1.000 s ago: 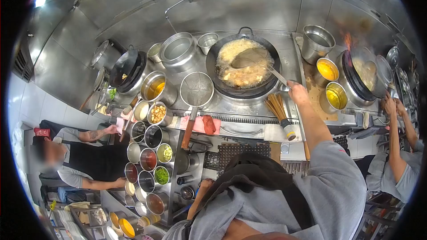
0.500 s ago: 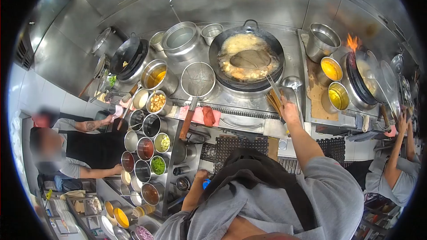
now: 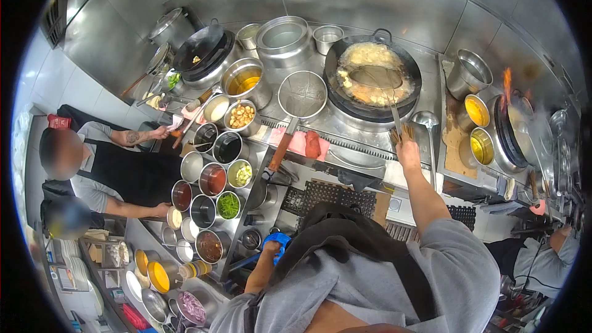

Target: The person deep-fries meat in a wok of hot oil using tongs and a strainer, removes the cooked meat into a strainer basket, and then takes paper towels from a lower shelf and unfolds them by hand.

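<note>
The wire strainer [image 3: 375, 76] should be handled as a stiff but fairly light tool, its weight set mostly at the round mesh head and made greater by whatever food is caught in it. The metal handle is not likely to bend, though slipperiness is to be expected if oil has been carried along it. It is best taken near the far end of the handle, well away from the bubbling oil [image 3: 370, 55] (the metal nearest the mesh is probably very hot). A firm, closed hold is called for, since a front-heavy head may be tipped by a loose wrist.

The handle is gripped at that far end by the right hand [image 3: 407, 154], whose fingers are closed around it. The mesh head is held forward of the grip, over the oil inside the wok [image 3: 413, 80], with the handle slanted across the near rim. Whether the mesh is partly dipped cannot be told. The bristles of a bamboo brush [image 3: 398, 134] are seen just beside the fingers, and a ladle [image 3: 425, 118] is laid to the right of the hand.

By the left hand [image 3: 270, 247], held low beside the body, a blue item [image 3: 282, 239] appears to be clutched; its kind cannot be made out. The 2 hands are kept well apart.
</note>
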Motion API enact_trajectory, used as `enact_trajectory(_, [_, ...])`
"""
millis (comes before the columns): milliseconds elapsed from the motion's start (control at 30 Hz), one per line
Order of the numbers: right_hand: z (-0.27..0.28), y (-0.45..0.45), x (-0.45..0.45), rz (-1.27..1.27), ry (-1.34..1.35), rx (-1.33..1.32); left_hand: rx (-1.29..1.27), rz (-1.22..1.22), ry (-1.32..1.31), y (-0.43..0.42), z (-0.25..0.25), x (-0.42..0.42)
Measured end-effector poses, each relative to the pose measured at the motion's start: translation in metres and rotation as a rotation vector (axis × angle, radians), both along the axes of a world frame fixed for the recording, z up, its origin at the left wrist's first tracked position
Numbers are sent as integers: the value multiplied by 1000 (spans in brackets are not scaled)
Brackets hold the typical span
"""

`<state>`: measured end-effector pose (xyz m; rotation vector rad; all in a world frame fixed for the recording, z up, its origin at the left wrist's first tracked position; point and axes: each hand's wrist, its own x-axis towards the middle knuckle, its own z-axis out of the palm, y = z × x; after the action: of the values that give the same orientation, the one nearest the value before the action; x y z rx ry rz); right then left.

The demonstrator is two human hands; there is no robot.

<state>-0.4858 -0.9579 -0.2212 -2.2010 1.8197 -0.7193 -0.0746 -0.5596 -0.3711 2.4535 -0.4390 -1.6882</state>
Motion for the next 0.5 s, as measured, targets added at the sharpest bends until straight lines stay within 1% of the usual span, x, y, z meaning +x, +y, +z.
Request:
enact_trajectory(67, [19,3,21,-65,34,138,-120,-219,0,12,-10,12])
enact_trajectory(133, [23,4,37,-66,29,115,-186,-355,-6,19,-23,24])
enact_trajectory(200, [20,-2,49,-68,27,39,-219,-429,-10,24,-34,34])
enact_trajectory(300, [15,-9,65,-61,45,34,-239,-515,-27,32,-46,47])
enact_trajectory(500, [4,17,78,-114,117,187,-228,-624,-90,63,-66,77])
